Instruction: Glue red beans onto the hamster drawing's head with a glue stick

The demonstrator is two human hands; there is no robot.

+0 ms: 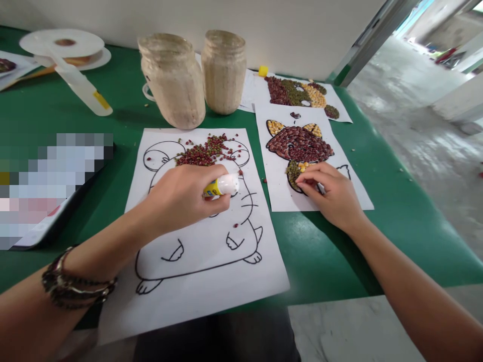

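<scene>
The left hand (181, 196) is closed in a full grip around a glue bottle (222, 186), fingers wrapped tight so only the white nozzle end and a bit of yellow label stick out past the knuckles. The bottle lies nearly flat, long axis running 9 to 3 o'clock, nozzle pointing to 3 o'clock, and it sits over the middle of the mouse drawing (199, 231), just at 6 o'clock from a heap of red beans (206, 151) spread on the mouse's head. Most of the bottle's body is hidden inside the fist, and I cannot tell whether the tip touches the paper

The right hand (332, 193) rests palm down on the bear sheet (309, 161), at 3 o'clock from the drawing, fingers curled together with the tips pressed on the beans at the lower edge of that picture. What, if anything, is pinched under them is hidden

Two jars (196, 75) stand on the green counter (56, 115) at 12 o'clock. A blurred-out patch at 9 o'clock cannot be made out. A beaded bracelet (75, 286) circles the left wrist
</scene>
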